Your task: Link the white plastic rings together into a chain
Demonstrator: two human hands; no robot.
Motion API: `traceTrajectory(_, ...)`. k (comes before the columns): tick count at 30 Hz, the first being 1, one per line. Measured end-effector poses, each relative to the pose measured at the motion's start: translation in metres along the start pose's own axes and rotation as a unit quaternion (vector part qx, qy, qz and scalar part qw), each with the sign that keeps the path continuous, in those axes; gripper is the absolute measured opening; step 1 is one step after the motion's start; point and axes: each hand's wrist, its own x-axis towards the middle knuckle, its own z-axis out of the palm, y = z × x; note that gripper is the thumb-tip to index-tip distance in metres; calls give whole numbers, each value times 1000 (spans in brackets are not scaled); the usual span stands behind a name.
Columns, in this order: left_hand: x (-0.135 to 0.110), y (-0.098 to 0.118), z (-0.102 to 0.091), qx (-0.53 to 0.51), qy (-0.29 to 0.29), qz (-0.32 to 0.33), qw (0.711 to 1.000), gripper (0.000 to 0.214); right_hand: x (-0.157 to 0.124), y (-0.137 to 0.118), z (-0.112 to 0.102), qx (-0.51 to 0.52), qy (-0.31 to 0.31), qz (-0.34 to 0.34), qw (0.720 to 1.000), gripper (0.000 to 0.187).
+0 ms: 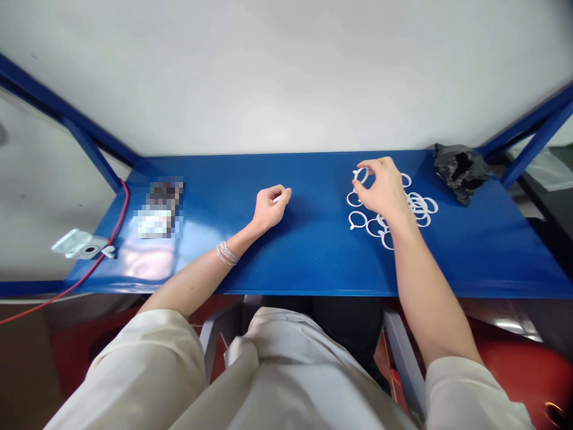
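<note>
My right hand (pixel 382 184) is over the right part of the blue table, with thumb and forefinger closed on the edges of a white ring (pixel 356 174) that has a small knob. Beneath and around that hand lies a loose pile of similar white rings (pixel 417 206), some overlapping, some partly hidden by my wrist. My left hand (pixel 271 209) is a loose fist above the middle of the table. A small white bit shows between its thumb and fingers, too little of it to name.
The blue table (pixel 313 269) meets a pale wall at the back. A crumpled black plastic bag (pixel 461 170) sits at the back right. On the left are a blurred-out flat object (pixel 159 209), a white device (pixel 83 245) and a red cable (pixel 120 221). Blue frame struts stand at both ends.
</note>
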Motion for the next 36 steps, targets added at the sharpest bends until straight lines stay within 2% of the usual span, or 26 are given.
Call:
traceTrajectory(2, 1, -2, -3, 97, 11, 51, 994, 38, -1, -5, 2, 12, 9, -11, 1000, 36)
traceTrajectory(4, 5, -5, -7, 179, 13, 69, 981, 27, -2, -11, 4, 23, 9, -29, 999, 35)
traceTrajectory(8, 10, -15, -11, 317, 11, 32, 948, 11, -5, -29, 9, 62, -2, -67, 996, 34)
traceTrajectory(11, 10, -18, -11, 363, 31, 15, 931, 16, -9, -42, 15, 118, -9, -79, 990, 29)
traceTrajectory(14, 6, -14, -10, 352, 46, 59, 933, 23, -13, -52, 22, 171, -16, -76, 982, 21)
traceTrajectory(16, 1, -8, -8, 304, 18, 123, 945, 25, -15, -56, 26, 192, -29, -77, 978, 16)
traceTrajectory(19, -7, 3, -3, 212, -40, 210, 954, 30, -17, -59, 31, 211, -50, -92, 972, 19)
traceTrajectory(21, -13, 8, 2, 180, -46, 234, 954, 33, -19, -61, 32, 218, -57, -103, 969, 20)
traceTrajectory(24, -16, 10, 6, 140, -59, 246, 957, 26, -21, -65, 33, 225, -57, -117, 966, 19)
traceTrajectory(27, -16, 8, 8, 77, -83, 202, 973, 22, -23, -67, 35, 225, -60, -135, 963, 17)
traceTrajectory(30, -17, 8, 11, -24, -126, 79, 989, 33, -25, -68, 36, 209, -69, -148, 964, 16)
traceTrajectory(33, -19, 12, 14, -138, -188, -31, 972, 48, -27, -71, 37, 163, -82, -145, 972, 15)
traceTrajectory(36, -19, 19, 16, -206, -221, -77, 950, 56, -30, -77, 37, 106, -85, -127, 983, 16)
